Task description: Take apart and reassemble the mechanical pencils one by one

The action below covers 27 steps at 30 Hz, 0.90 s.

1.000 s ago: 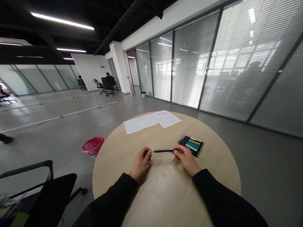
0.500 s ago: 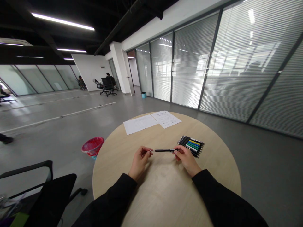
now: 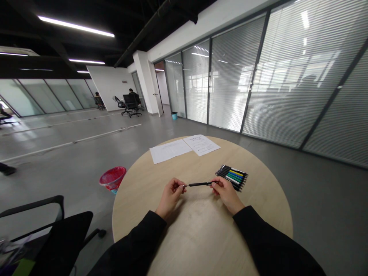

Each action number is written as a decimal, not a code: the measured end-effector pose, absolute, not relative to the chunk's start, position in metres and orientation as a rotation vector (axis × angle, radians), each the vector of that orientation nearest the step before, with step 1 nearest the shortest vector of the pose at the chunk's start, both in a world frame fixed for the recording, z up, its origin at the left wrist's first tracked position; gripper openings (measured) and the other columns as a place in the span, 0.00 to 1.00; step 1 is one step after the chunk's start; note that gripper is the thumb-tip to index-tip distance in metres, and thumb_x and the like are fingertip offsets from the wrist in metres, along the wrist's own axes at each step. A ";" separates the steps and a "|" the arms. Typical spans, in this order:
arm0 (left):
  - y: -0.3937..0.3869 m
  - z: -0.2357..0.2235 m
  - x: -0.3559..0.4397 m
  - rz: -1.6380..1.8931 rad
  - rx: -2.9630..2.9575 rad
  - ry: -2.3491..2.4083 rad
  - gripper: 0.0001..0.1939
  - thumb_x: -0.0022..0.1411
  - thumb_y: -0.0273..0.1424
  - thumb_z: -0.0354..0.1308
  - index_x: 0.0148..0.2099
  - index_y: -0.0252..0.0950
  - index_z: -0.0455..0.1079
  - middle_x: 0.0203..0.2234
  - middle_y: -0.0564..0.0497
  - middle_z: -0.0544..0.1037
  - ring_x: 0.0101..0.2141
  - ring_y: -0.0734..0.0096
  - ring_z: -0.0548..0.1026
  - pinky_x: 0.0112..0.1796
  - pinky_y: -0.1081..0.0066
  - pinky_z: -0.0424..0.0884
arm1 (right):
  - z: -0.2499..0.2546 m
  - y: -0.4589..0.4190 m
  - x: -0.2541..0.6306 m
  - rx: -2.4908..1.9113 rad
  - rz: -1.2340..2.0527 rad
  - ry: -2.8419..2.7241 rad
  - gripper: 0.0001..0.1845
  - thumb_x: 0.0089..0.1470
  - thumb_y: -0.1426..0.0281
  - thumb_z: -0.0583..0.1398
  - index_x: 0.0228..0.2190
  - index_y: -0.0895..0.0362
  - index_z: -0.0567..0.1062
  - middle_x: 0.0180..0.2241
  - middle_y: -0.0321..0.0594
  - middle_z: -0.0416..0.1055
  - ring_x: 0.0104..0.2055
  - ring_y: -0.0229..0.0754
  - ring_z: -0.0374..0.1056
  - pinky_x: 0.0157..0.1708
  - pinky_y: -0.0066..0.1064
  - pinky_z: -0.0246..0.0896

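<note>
A: Head view. Hands first.
B: Two, both over the round wooden table (image 3: pixel 198 237). Left hand (image 3: pixel 170 194): thumb and fingers pinched together at the pale tip end of a black pen (image 3: pixel 199 184). Right hand (image 3: pixel 225 191): thumb and fingers closed on the pen's other end.

A: Lie of the pen?
B: Held crosswise between the hands, close to level. Tip too small to make out in detail.

A: Close by?
B: Row of pens (image 3: pixel 234 176), side by side, just beyond the right hand. Mostly black; some green, blue, yellow, white. Cannot tell whether the hand touches them.

A: Farther out?
B: Two paper sheets (image 3: pixel 169 151) near the table's far edge, right one printed. Red bin (image 3: pixel 112 177) on the floor to the left; black chair (image 3: pixel 64 243) nearer.
</note>
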<state>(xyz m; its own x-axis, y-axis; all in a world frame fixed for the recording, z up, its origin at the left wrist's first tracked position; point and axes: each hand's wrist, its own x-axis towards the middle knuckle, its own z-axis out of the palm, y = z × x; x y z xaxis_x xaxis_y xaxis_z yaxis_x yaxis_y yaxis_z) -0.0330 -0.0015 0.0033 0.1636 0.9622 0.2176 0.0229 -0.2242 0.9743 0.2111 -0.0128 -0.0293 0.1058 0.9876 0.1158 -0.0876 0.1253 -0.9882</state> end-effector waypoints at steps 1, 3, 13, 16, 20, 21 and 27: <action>-0.001 0.003 -0.033 1.224 1.474 1.006 0.10 0.59 0.36 0.61 0.36 0.35 0.68 0.30 0.50 0.76 0.30 0.72 0.74 0.35 0.71 0.69 | -0.030 -0.012 0.211 -1.095 1.089 -1.120 0.19 0.48 0.56 0.66 0.35 0.58 0.74 0.28 0.40 0.75 0.24 0.37 0.66 0.22 0.27 0.59; 0.000 0.002 -0.033 1.231 1.482 1.012 0.10 0.59 0.37 0.61 0.36 0.35 0.67 0.30 0.51 0.75 0.30 0.72 0.73 0.34 0.72 0.68 | -0.031 -0.012 0.211 -1.092 1.085 -1.116 0.19 0.48 0.56 0.66 0.35 0.58 0.74 0.27 0.39 0.75 0.24 0.37 0.66 0.22 0.27 0.59; 0.000 0.004 -0.034 1.231 1.519 0.984 0.12 0.59 0.38 0.62 0.35 0.36 0.66 0.26 0.55 0.70 0.28 0.74 0.68 0.32 0.74 0.64 | -0.035 -0.011 0.213 -1.089 1.077 -1.137 0.17 0.50 0.58 0.65 0.36 0.57 0.73 0.28 0.40 0.75 0.25 0.38 0.66 0.23 0.27 0.59; -0.002 0.005 -0.033 1.203 1.471 0.951 0.12 0.57 0.38 0.63 0.38 0.36 0.68 0.27 0.55 0.70 0.28 0.74 0.68 0.32 0.74 0.65 | -0.036 -0.010 0.213 -1.093 1.069 -1.140 0.17 0.50 0.57 0.65 0.35 0.57 0.73 0.28 0.40 0.75 0.25 0.38 0.67 0.23 0.28 0.60; -0.003 0.005 -0.033 1.177 1.427 0.942 0.13 0.56 0.38 0.64 0.40 0.35 0.70 0.28 0.53 0.73 0.29 0.73 0.71 0.34 0.73 0.67 | -0.035 -0.010 0.213 -1.104 1.070 -1.130 0.18 0.49 0.57 0.65 0.35 0.58 0.73 0.28 0.40 0.75 0.25 0.38 0.66 0.23 0.28 0.60; -0.003 0.005 -0.033 1.181 1.419 0.950 0.14 0.56 0.38 0.65 0.40 0.35 0.70 0.28 0.53 0.73 0.29 0.73 0.71 0.34 0.73 0.67 | -0.034 -0.011 0.213 -1.103 1.074 -1.126 0.18 0.49 0.57 0.65 0.35 0.58 0.73 0.28 0.40 0.75 0.25 0.38 0.66 0.23 0.27 0.60; 0.000 0.003 -0.033 1.222 1.354 0.985 0.16 0.54 0.39 0.67 0.39 0.35 0.70 0.27 0.53 0.75 0.28 0.73 0.73 0.33 0.73 0.69 | -0.029 -0.013 0.211 -1.094 1.091 -1.116 0.17 0.48 0.58 0.65 0.34 0.57 0.73 0.28 0.39 0.75 0.25 0.37 0.66 0.22 0.27 0.59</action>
<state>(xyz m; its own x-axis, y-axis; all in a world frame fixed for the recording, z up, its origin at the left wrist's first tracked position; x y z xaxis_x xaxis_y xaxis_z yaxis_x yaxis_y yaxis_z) -0.0327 0.0002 0.0030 0.1506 0.9765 0.1542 -0.0568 -0.1472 0.9875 0.2114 -0.0130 -0.0295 0.1090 0.9871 0.1169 -0.0939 0.1273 -0.9874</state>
